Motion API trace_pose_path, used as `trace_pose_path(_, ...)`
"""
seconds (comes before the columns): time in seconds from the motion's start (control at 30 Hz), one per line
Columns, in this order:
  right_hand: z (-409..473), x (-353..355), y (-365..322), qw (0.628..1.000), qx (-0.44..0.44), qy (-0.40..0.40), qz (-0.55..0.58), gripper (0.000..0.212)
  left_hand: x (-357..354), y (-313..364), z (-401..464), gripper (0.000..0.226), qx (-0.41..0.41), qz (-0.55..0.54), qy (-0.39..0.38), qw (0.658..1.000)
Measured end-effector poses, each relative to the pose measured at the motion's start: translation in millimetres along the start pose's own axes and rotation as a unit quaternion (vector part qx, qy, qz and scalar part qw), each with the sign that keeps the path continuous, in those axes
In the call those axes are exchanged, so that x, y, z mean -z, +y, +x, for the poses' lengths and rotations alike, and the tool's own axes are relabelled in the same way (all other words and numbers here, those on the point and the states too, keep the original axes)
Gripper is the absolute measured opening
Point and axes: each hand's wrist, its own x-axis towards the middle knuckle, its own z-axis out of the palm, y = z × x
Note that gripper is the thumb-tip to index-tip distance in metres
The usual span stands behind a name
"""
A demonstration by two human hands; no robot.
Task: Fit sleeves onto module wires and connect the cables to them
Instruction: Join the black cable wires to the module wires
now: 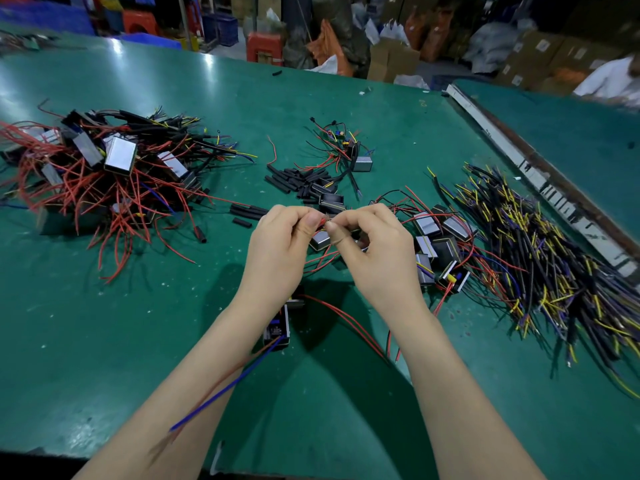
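pinching red wire ends point(323, 221) between left hand point(277, 244) and right hand point(377, 251), wire lying left-right

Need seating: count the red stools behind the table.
2 red stools: one beyond the table's far left, one beyond its middle. Clutter may hide more.

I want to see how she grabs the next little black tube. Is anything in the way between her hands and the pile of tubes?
Nothing visible blocks them. The sleeve pile lies on the table just beyond the left hand and right hand, with only a black module beside its near edge. Both hands are busy pinching a red wire.
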Motion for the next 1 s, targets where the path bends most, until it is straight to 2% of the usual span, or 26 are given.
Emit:
trace_pose_path(0.47, -0.4, 3.6, 2.2, 1.000, -0.005, -0.015, 0.003, 0.010, 1.8, -0.4, -1.4, 0.012, -0.067, 0.063, -0.002, 0.996)
trace_pose_path(0.67, -0.6, 4.8, 3.9, 1.000, 0.022, -0.016, -0.001, 0.013, 4.4, -0.9, 0.7, 0.009, -0.115, 0.088, -0.002, 0.989)
trace_pose_path(0.8, 0.1, 7.1, 5.3, 0.999, 0.048, -0.016, 0.002, 0.030, 4.4, -3.2, 0.4, 0.010, -0.099, 0.079, -0.008, 0.992)
trace_pose_path(0.9, -0.1, 7.3, 6.9, 0.997, 0.077, -0.007, -0.003, 0.025, 3.8, -3.9, 0.1, 0.002, -0.060, 0.032, -0.001, 0.998)
trace_pose_path(1.0, 0.7, 6.2, 6.8, 0.996, 0.085, -0.015, 0.009, 0.016, 5.9, -4.9, 1.0, 0.021, -0.030, -0.029, 0.004, 0.999)
